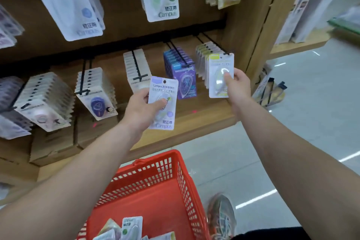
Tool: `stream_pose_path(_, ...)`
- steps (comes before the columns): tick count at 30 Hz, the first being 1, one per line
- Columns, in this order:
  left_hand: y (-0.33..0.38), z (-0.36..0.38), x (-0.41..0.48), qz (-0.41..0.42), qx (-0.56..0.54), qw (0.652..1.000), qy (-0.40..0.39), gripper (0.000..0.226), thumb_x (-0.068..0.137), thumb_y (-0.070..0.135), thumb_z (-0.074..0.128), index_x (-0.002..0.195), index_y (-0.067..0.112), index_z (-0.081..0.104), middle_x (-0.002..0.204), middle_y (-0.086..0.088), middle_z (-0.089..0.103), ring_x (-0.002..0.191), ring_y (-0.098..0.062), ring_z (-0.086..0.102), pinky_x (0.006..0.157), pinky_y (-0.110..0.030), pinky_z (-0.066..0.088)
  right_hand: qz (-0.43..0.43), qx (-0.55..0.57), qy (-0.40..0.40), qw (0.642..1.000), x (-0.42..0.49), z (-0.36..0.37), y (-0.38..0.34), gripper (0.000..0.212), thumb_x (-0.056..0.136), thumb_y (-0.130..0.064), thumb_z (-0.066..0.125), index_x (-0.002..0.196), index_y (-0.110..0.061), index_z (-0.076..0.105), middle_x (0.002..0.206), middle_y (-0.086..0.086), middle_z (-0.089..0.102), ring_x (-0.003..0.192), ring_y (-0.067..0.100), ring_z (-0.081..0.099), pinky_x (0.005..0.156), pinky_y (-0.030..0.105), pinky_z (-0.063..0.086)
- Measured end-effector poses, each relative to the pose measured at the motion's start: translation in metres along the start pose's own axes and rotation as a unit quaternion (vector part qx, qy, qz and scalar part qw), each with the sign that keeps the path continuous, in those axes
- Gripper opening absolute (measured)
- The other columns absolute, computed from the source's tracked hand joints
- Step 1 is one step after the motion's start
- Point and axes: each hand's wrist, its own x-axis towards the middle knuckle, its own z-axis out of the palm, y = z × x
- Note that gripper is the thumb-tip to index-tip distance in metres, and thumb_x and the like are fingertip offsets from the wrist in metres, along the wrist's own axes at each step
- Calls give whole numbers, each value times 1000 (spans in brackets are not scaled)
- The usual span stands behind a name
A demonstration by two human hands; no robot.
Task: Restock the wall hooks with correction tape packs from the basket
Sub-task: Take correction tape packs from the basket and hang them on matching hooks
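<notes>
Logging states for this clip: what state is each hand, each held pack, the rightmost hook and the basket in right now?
left hand: grips a purple-topped pack, clear of any hook.
right hand: pinches a yellow-topped pack.
yellow-topped pack: upright at the rightmost hook's tip; threaded on or not, cannot tell.
rightmost hook: carries a row of similar packs.
basket: a few loose packs lie at its near end.

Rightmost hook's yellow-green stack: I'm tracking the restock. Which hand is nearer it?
Right. The right hand holds a yellow-topped pack just in front of that stack; the left hand is lower left, holding a lilac-topped pack.
</notes>
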Motion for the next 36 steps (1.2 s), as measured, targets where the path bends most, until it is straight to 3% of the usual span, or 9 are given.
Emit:
stream_pose_path(5, -1, 12, 16, -3, 2, 1000, 5, 28, 96, 10, 70, 122, 16, 69, 112, 0, 76, 97, -19, 75, 73, -36, 62, 9, -10, 15, 1000, 15, 0, 14, 22, 103, -22, 54, 119, -14, 68, 107, -1, 73, 103, 19, 70, 84, 32, 54)
stream_pose_path(12, -3, 17, 22, -17, -4, 1000, -1, 29, 97, 14, 69, 126, 16, 67, 115, -1, 75, 97, -21, 76, 68, -39, 64, 8, 3, 11, 1000, 21, 0, 18, 23, 104, -25, 53, 125, -20, 64, 111, -4, 71, 102, 14, 69, 88, 33, 57)
stream_pose_path(17, -5, 17, 24, -13, -10, 1000, -8, 26, 97, 12, 68, 123, 16, 69, 114, 0, 76, 98, -21, 76, 72, -41, 64, -4, -3, 7, 1000, 20, 2, 21, 25, 105, -22, 53, 128, -20, 63, 110, -7, 71, 98, 7, 68, 74, 22, 52)
stream_pose_path(20, -4, 17, 26, -13, -15, 1000, -8, 27, 97, 12, 68, 124, 16, 68, 114, 0, 76, 97, -21, 76, 74, -42, 64, -1, -4, 8, 1000, 24, 6, 22, 26, 106, -25, 53, 130, -20, 62, 108, -8, 71, 96, 4, 67, 82, 25, 55)
stream_pose_path(24, -6, 17, 29, -13, -18, 1000, -5, 28, 97, 14, 69, 125, 17, 68, 115, 1, 76, 97, -20, 76, 74, -41, 64, 13, -17, 25, 999, 33, 12, 23, 25, 103, -33, 58, 125, -21, 58, 106, -3, 68, 99, 15, 68, 94, 41, 57)
stream_pose_path(27, -7, 19, 31, -15, -19, 1000, -1, 28, 96, 15, 71, 124, 17, 67, 116, 0, 76, 96, -20, 76, 79, -46, 64, 28, -36, 14, 999, 41, 18, 23, 23, 101, -38, 60, 121, -26, 58, 106, -5, 68, 99, 20, 70, 91, 49, 60)
stream_pose_path(30, -8, 19, 31, -21, -28, 999, 4, 31, 94, 17, 74, 123, 16, 66, 115, 0, 76, 95, -20, 77, 81, -47, 64, 32, -77, 29, 996, 48, 25, 19, 24, 100, -40, 60, 120, -27, 59, 111, -6, 68, 98, 19, 67, 90, 47, 60)
stream_pose_path(34, -8, 16, 29, -20, -38, 999, 5, 31, 92, 16, 76, 121, 14, 67, 111, 2, 78, 91, -14, 77, 65, -30, 63, 60, -184, 69, 979, 41, 27, 25, 47, 99, -45, 60, 138, -19, 55, 136, 6, 60, 112, 27, 60, 97, 39, 49)
stream_pose_path(36, -9, 14, 25, -18, -40, 999, 3, 29, 91, 16, 77, 118, 13, 67, 108, 2, 78, 89, -12, 77, 61, -24, 61, 57, -171, 61, 982, 19, 27, 30, 42, 98, -42, 62, 132, -17, 58, 133, 6, 61, 112, 27, 61, 99, 39, 49)
